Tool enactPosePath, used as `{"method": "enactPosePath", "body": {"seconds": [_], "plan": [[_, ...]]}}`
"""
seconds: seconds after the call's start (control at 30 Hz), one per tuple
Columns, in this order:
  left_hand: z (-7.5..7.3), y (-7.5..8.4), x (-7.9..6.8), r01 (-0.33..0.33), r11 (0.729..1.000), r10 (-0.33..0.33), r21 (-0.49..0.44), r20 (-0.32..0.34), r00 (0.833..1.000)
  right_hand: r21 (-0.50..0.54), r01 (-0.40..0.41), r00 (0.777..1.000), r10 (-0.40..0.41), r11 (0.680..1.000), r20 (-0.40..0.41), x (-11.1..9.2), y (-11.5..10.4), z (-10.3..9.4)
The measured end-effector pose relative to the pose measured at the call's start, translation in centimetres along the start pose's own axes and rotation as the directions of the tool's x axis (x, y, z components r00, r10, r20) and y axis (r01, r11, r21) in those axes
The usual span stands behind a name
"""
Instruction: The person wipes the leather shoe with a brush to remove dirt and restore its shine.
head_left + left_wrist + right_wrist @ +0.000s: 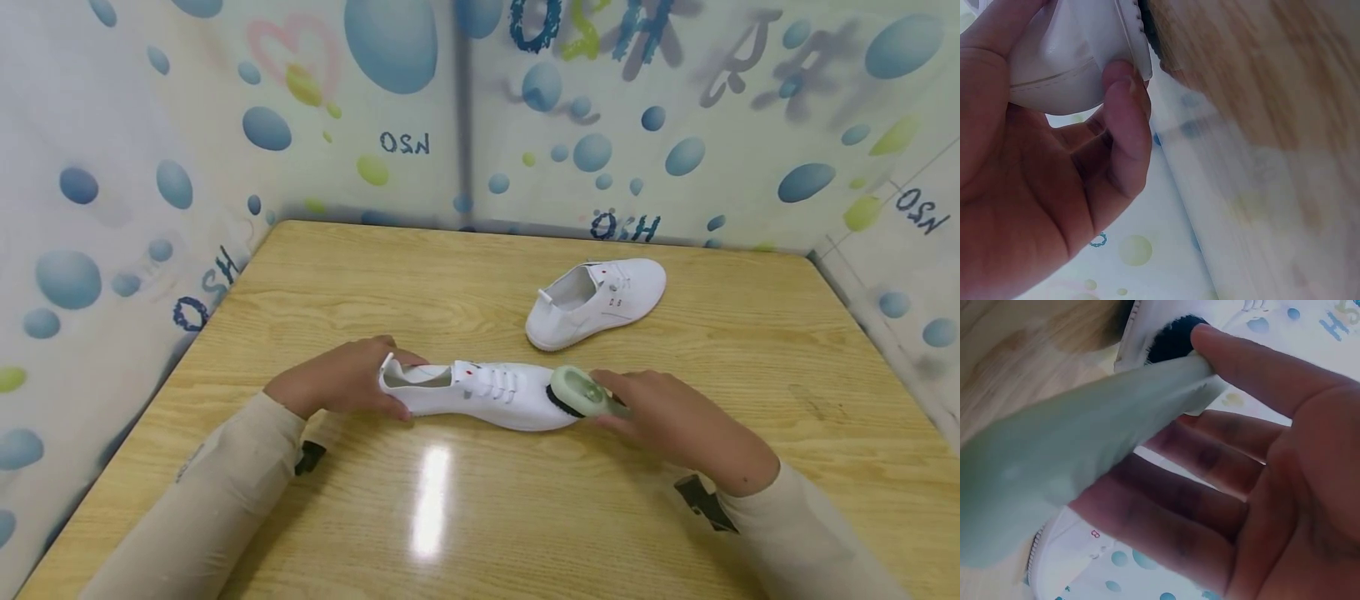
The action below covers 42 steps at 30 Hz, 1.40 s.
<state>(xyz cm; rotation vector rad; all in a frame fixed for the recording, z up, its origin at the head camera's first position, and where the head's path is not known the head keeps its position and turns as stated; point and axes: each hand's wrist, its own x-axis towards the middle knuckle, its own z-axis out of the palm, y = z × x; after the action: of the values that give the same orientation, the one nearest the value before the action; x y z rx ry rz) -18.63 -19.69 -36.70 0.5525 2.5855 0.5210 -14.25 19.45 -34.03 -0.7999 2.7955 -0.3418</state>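
Note:
A white lace-up shoe (480,400) lies sideways at the middle of the table, its toe to the right. My left hand (356,379) grips it by the heel; in the left wrist view the fingers (1125,125) curl round the heel (1063,78) and sole edge. With my right hand (652,408) I hold a pale green shoe brush (577,390), pinching its handle (1085,434) between thumb and fingers. The brush's dark bristles (1175,340) touch the toe of the shoe.
A second white shoe (600,300) stands farther back on the wooden table (390,275), right of centre, toe pointing right. Behind the table and along both sides hangs a patterned covering (420,183) with blue and green dots. Light reflects off the tabletop in front.

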Motion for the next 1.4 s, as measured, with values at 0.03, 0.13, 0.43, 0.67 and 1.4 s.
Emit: {"method": "enactPosePath", "body": {"seconds": [0.03,0.13,0.43,0.67,1.4], "plan": [[0.0,0.0,0.0,-0.003,1.0,0.003,0.0,-0.001,1.0,-0.001,0.01,1.0,-0.01,1.0,-0.008,0.0,0.0,0.1],[0.0,0.0,0.0,-0.007,1.0,0.007,0.0,-0.008,1.0,-0.005,0.035,0.998,-0.035,0.999,-0.042,0.2,-0.2,0.4],[0.0,0.1,-0.2,-0.008,1.0,0.008,-0.006,-0.015,1.0,-0.032,-0.002,0.995,-0.001,0.999,-0.102,1.0,-0.6,1.3],[0.0,-0.1,-0.1,-0.006,1.0,0.006,-0.002,-0.006,1.0,-0.021,-0.043,0.998,0.042,0.999,-0.057,0.8,-0.3,0.8],[0.2,-0.1,0.0,-0.031,0.999,0.031,0.009,-0.018,0.999,-0.029,0.007,0.997,-0.009,1.0,-0.083,0.8,-0.7,1.3]]}}
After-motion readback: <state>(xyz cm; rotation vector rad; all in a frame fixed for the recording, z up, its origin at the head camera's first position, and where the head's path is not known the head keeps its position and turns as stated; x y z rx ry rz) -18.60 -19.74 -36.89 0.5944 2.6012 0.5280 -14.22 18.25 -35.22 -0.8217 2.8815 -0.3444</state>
